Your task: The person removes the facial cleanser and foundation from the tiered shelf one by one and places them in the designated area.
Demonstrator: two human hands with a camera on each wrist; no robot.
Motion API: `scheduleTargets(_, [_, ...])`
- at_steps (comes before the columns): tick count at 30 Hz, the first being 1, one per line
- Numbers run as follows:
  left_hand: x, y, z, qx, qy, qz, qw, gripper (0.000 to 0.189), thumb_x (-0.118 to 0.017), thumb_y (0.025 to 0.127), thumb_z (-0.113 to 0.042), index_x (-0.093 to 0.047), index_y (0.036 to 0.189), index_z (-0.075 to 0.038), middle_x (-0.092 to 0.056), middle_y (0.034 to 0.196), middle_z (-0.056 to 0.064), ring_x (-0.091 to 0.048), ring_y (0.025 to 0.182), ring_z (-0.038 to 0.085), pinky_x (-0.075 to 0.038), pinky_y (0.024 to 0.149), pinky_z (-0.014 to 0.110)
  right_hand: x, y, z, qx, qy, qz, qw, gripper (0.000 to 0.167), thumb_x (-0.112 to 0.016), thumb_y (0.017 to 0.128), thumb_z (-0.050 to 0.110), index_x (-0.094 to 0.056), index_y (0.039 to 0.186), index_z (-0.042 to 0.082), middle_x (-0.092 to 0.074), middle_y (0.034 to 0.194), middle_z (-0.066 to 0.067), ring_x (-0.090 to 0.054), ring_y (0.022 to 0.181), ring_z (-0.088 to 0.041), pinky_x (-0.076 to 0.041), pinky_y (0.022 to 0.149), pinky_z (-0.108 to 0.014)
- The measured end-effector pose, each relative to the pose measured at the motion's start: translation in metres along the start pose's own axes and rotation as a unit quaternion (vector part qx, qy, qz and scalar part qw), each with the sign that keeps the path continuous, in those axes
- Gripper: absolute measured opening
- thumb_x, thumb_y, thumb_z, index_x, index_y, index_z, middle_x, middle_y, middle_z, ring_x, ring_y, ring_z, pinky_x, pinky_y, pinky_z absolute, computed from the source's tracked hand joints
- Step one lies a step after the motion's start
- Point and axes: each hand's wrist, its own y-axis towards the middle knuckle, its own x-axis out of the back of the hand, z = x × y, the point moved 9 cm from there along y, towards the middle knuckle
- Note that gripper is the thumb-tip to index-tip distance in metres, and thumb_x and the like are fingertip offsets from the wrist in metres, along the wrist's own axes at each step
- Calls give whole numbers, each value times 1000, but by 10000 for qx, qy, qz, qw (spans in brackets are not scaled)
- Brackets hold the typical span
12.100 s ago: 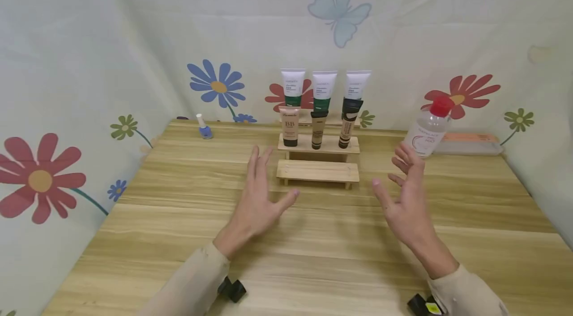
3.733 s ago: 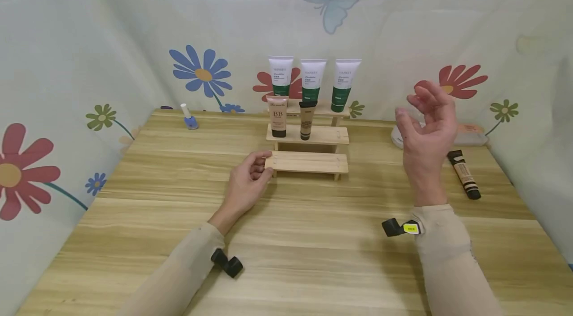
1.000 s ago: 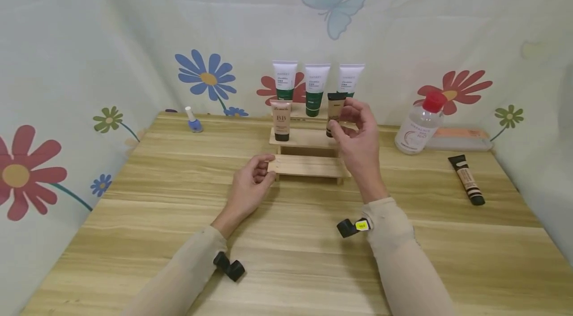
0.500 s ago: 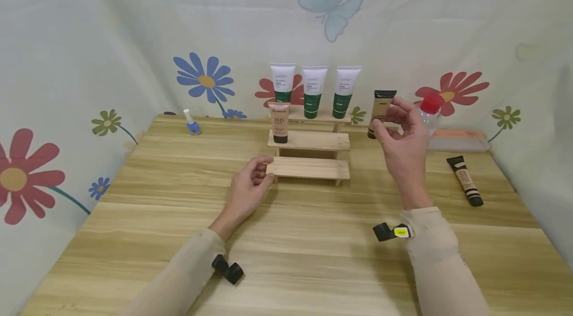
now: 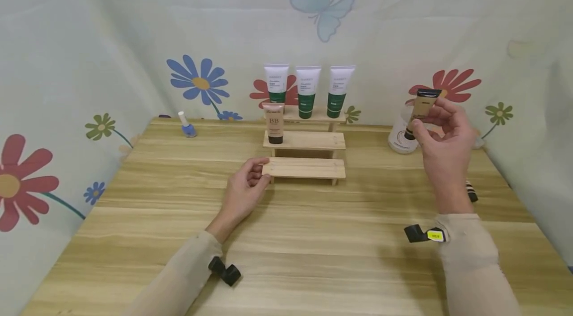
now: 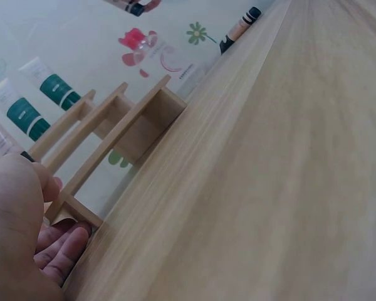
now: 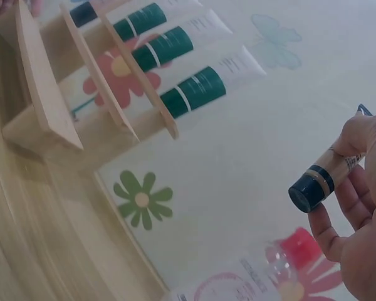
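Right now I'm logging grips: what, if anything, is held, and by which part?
The right hand holds the tan tube mainly by its body; the left hand grips the wooden stand by the left end of its lowest shelf.

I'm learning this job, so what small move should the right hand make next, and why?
Probably lower the gold tube toward the table near the striped tube: the right hand pinches it in the air, off to the right of the stand, and the striped tube lies on that side.
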Motion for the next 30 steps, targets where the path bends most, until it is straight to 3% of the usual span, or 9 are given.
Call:
scheduleTargets(14, [1,-1,1,-64,-38,-12,10000,37,-73,105,-8,-71,142,-11,-73,118,14,-74,100,24,-62,85,23,48,0,-4,-206,-1478,-454,9878,48,-77,102,8,-70,148,17,-70,121,7,-66,106,-14,-58,80,-12])
scheduleTargets(30, [1,-2,0,-6,15,9,10000,38,-74,105,-9,-70,143,-12,-73,120,13,-75,103,24,-62,87,25,73,-10,-25,-466,-1884,-313,9805,52,-75,102,7,-64,153,13,-66,121,11,-63,107,-10,-55,82,-8])
